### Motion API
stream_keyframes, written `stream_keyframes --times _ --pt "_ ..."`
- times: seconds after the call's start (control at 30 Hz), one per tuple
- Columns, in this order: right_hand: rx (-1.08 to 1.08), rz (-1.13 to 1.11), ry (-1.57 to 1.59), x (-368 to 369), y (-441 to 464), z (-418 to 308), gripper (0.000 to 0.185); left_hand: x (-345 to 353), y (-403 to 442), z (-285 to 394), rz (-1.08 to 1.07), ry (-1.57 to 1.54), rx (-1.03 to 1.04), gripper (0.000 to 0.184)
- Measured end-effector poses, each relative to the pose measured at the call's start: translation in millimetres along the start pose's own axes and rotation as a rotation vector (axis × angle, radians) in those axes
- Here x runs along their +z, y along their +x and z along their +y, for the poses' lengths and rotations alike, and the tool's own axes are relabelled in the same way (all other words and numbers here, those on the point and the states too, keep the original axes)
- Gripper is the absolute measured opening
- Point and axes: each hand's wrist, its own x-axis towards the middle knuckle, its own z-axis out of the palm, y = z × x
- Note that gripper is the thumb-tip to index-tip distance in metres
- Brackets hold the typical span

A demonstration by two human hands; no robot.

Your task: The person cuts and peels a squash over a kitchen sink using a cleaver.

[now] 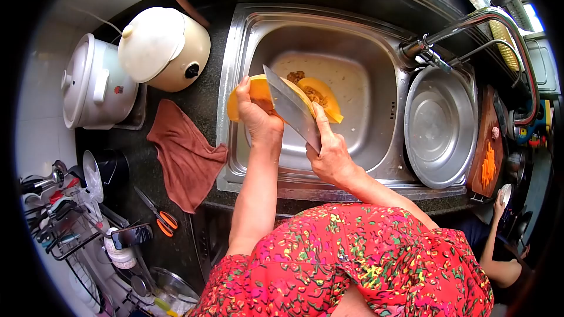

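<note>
Over the left part of the steel sink (376,82), my left hand (258,111) grips an orange pumpkin piece (238,102), its thumb up along the near side. My right hand (335,155) holds a wide-bladed knife (291,105), index finger stretched along the blade. The blade lies slanted against the pumpkin piece; its handle is hidden in my fist. Beyond the blade, another pumpkin piece (332,108) with stringy pulp shows, partly covered by the knife. A clump of brown pulp (295,76) rests on the sink floor.
Right of the basin are a metal bowl (437,129), a faucet (435,52) and a board (479,170) with orange strips. A brown cloth (185,155), orange-handled scissors (164,223) and two cookers (164,49) stand left. Another person's arm (490,246) shows at lower right.
</note>
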Motion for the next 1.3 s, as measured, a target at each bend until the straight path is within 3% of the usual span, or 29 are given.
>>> stream_keyframes --times 0.1,0.13,0.17,0.23,0.33,0.43,0.57,0.73,0.9,0.97,1.03,1.13,1.17,1.23,1.3 --pt "0.078 -0.057 -0.020 -8 5 -11 0.081 -28 11 -11 -0.154 0.082 -0.060 0.034" --pt "0.115 -0.099 -0.073 -11 6 -13 0.082 -28 6 -16 -0.061 0.107 -0.132 0.049" --pt "0.152 -0.143 -0.126 -13 6 -15 0.082 -34 7 -20 -0.115 0.167 -0.135 0.059" --pt "0.181 -0.164 -0.111 -18 4 -16 0.083 -45 11 -25 -0.184 0.038 -0.224 0.049" --pt "0.206 -0.146 -0.012 -18 -2 -10 0.083 -13 -3 -18 0.053 -0.046 -0.114 0.025" --pt "0.222 -0.102 0.149 -17 -3 -9 0.082 5 -15 -6 -0.055 0.092 0.105 0.019" --pt "0.265 -0.102 0.223 -13 0 -6 0.080 10 -19 -1 -0.078 0.136 0.181 0.018" --pt "0.169 -0.095 0.061 -16 3 -3 0.080 -11 0 -9 -0.001 0.082 -0.013 0.032" --pt "0.119 -0.125 -0.033 -20 4 3 0.079 -20 9 -14 -0.032 -0.016 -0.092 0.026" --pt "0.198 -0.245 0.252 -31 6 0 0.073 -14 4 -10 0.000 0.119 -0.019 0.025" --pt "0.358 -0.397 0.468 -50 12 -9 0.064 -25 11 -9 0.030 0.101 -0.096 0.023" --pt "0.554 -0.507 0.782 -62 14 -4 0.022 -34 20 -10 0.056 0.120 -0.156 0.027" --pt "0.592 -0.489 0.851 -66 14 0 0.022 -37 20 -7 0.060 0.120 -0.151 0.027" --pt "0.653 -0.416 0.988 -77 14 6 0.027 -41 19 1 0.001 0.066 -0.497 0.030" --pt "0.652 -0.465 0.984 -76 16 13 0.036 -44 17 0 -0.016 0.037 -0.489 0.034"
